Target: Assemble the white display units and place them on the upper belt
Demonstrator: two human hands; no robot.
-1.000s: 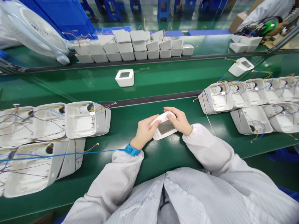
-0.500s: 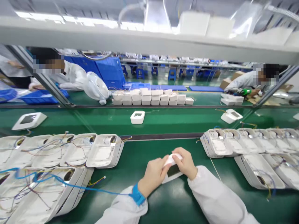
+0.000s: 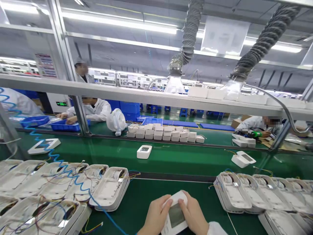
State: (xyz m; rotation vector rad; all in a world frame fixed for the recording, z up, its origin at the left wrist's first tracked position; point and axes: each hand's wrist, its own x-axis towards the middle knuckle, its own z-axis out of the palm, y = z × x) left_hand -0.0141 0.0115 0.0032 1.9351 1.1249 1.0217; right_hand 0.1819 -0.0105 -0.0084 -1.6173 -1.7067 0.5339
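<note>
A white device with a grey screen (image 3: pixel 176 216) is held between both hands at the bottom centre, its screen side toward the camera. My left hand (image 3: pixel 156 213) grips its left edge, thumb on the upper face. Around the right edge is my right hand (image 3: pixel 193 212), its thumb also pressed near the top of the face. The fingers behind the device are hidden. Open white housings with loose wires lie on both sides, the nearest left one (image 3: pixel 111 187) and the nearest right one (image 3: pixel 232 192) flanking the hands.
Beyond a dark rail (image 3: pixel 171 177), white devices lie on a green belt (image 3: pixel 97 150), one at the middle (image 3: pixel 144 152). Farther back are stacked white cases (image 3: pixel 163 133) and a white fan (image 3: pixel 116 120). A coiled blue cord (image 3: pixel 78 182) crosses the left side. People work behind.
The view has tilted up, so the hands appear lower. The device now stands more upright with its screen more exposed, and both thumbs rest on its face.
</note>
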